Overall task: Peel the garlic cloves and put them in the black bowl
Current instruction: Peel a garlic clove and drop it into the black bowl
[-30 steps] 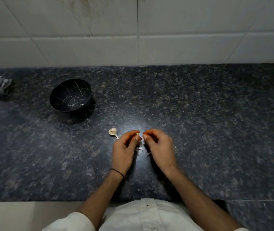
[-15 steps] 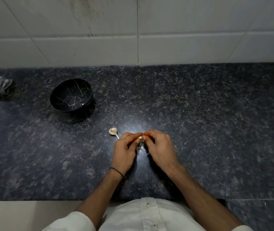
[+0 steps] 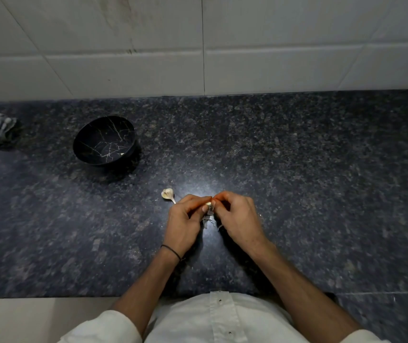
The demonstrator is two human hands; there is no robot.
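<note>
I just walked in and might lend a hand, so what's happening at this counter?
A person is peeling a garlic clove, pinched between the fingertips of the left hand and right hand just above the dark counter. Scraps of skin lie beneath the hands. A leftover garlic piece with a stem lies left of the left hand. The black bowl sits farther back left, with one small pale bit inside.

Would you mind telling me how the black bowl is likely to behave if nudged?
The black bowl looks rigid and glossy, so probably breakable. Wide and low on the polished counter, it would likely slide rather than tip.
</note>
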